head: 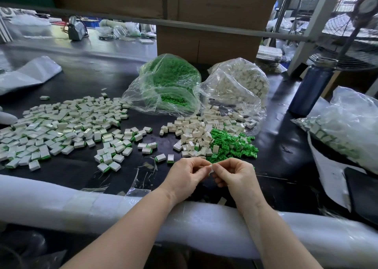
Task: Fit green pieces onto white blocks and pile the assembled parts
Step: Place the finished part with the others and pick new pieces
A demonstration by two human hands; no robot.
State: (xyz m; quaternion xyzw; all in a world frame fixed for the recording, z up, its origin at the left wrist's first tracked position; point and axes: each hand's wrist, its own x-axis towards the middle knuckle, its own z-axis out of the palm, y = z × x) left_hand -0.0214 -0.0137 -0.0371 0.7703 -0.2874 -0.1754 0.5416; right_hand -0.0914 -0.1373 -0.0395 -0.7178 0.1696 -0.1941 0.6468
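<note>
My left hand (187,175) and my right hand (235,175) meet near the table's front edge and pinch one small white block (210,168) between their fingertips; most of it is hidden by the fingers. Just beyond them lie a heap of loose green pieces (233,144) and a heap of bare white blocks (196,131). A wide spread of assembled white-and-green parts (61,129) covers the table's left half.
Two clear bags stand behind the heaps, one of green pieces (169,80) and one of white blocks (239,84). A dark blue bottle (311,87) is at the right, beside another bag of parts (343,129). White foam padding (81,205) lines the front edge.
</note>
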